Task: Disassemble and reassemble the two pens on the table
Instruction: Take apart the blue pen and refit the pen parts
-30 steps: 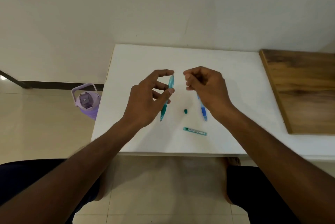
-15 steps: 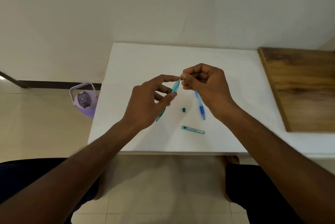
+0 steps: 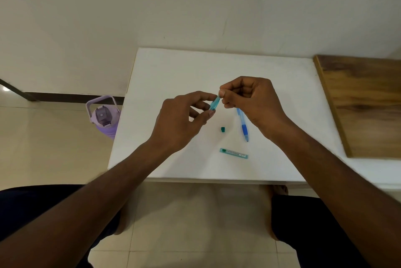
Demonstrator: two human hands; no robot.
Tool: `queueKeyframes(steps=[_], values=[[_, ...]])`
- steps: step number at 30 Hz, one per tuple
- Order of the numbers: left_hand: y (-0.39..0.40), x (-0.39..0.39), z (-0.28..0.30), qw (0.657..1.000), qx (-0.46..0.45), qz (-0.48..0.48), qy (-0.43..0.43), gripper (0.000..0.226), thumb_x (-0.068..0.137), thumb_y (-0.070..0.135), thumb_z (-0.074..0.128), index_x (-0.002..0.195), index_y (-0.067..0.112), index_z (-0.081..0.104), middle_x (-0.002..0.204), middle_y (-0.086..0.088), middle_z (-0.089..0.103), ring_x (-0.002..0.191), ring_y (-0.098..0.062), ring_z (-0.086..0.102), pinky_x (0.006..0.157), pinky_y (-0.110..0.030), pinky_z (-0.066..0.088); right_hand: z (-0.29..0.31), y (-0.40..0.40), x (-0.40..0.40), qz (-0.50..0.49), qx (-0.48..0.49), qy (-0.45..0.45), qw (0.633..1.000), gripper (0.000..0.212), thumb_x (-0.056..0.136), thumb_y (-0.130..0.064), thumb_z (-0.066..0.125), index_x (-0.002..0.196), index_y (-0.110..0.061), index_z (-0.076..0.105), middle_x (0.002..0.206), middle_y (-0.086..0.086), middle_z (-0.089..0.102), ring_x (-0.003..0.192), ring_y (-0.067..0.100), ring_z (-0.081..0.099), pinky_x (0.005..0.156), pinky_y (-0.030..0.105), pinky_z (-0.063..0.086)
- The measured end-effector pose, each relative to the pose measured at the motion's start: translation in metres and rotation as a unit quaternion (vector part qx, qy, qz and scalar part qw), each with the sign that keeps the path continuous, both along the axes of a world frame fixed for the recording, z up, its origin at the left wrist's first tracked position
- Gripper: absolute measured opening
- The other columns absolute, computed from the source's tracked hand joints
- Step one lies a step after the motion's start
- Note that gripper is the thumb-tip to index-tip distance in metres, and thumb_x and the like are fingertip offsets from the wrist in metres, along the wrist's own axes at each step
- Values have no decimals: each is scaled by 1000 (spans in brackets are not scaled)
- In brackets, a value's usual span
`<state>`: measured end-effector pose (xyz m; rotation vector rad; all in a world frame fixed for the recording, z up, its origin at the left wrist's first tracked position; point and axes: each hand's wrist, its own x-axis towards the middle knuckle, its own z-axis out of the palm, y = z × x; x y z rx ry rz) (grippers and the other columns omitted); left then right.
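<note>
My left hand (image 3: pixel 181 120) holds a teal pen (image 3: pixel 214 104) above the white table (image 3: pixel 173 68); most of its barrel is hidden behind the hand. My right hand (image 3: pixel 251 98) pinches the pen's upper end with thumb and forefinger. A blue pen (image 3: pixel 243 125) lies on the table partly under my right hand, tip toward me. A small teal cap (image 3: pixel 222 129) sits between the hands. A teal tube (image 3: pixel 233 153) lies nearer the front edge.
A wooden board (image 3: pixel 364 103) lies on the table's right side. A purple water bottle (image 3: pixel 104 117) stands on the floor left of the table. The wall is just behind the table. My knees are under the front edge.
My right hand moved left onto the top end of the teal pen. My left hand tilted the pen from near upright to slanted, its top end toward the right hand.
</note>
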<state>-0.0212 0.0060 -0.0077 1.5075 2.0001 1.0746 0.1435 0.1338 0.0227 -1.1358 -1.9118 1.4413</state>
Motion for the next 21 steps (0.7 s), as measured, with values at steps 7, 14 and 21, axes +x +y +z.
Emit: queueKeyframes(steps=[7,14,21], values=[[2,2,2,997,-21,5,-71,22,96,37,77,117,43,72,91,23,78,71,6,75,67,-3,52,0,0,1,18,12,-9,1000,7,88,-24,85,94,-23,83,84,-5,82,78,15,81,77,26,65],[5,11,0,977,-49,50,-200,28,92,30,82,117,33,71,93,12,81,74,-7,80,61,-23,64,0,-3,-2,16,35,-31,999,20,91,-26,82,111,-24,82,88,-7,83,80,9,80,84,28,65],[6,0,-14,969,-104,125,-186,34,88,22,87,118,20,71,91,3,77,75,-7,77,55,-22,62,-9,0,23,115,212,-249,938,6,89,-26,81,94,-22,82,80,-9,76,76,8,72,81,23,61]])
